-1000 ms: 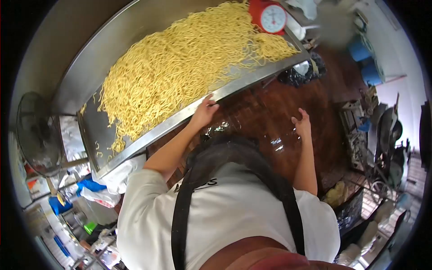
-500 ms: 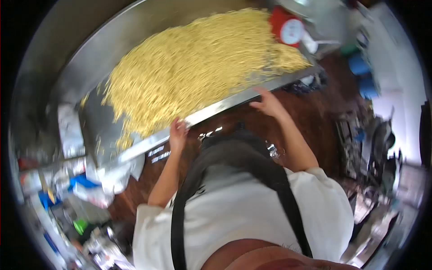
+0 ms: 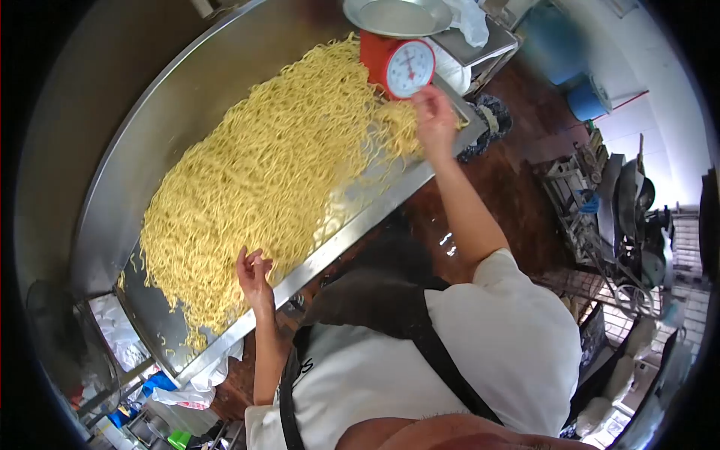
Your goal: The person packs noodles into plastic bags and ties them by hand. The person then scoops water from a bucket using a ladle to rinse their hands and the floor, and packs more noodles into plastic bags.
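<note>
A large mound of yellow noodles [image 3: 247,172] lies spread in a stainless steel tray [image 3: 375,206] with a raised front rim. My left hand [image 3: 256,281] is over the front edge of the mound, fingers loosely bent and apart, nothing held. Toward the tray's right end, my right hand [image 3: 436,124] hangs over a smaller clump of noodles [image 3: 397,124], just in front of a red dial scale [image 3: 380,60]. Its fingers reach forward, slightly blurred, and I see nothing in them. A shallow metal pan [image 3: 397,16] sits on top of the scale.
Beyond the tray's right end stand a metal side table [image 3: 480,52] and a blue bucket [image 3: 587,97]. Woks and pans [image 3: 630,191] lean on a rack at the right. White plastic bags [image 3: 206,386] hang below the tray's left corner. The floor [image 3: 517,150] is reddish brown.
My view has turned toward the right end of the tray. My right hand has moved over the rim to the scale; my left hand has come over the noodles.
</note>
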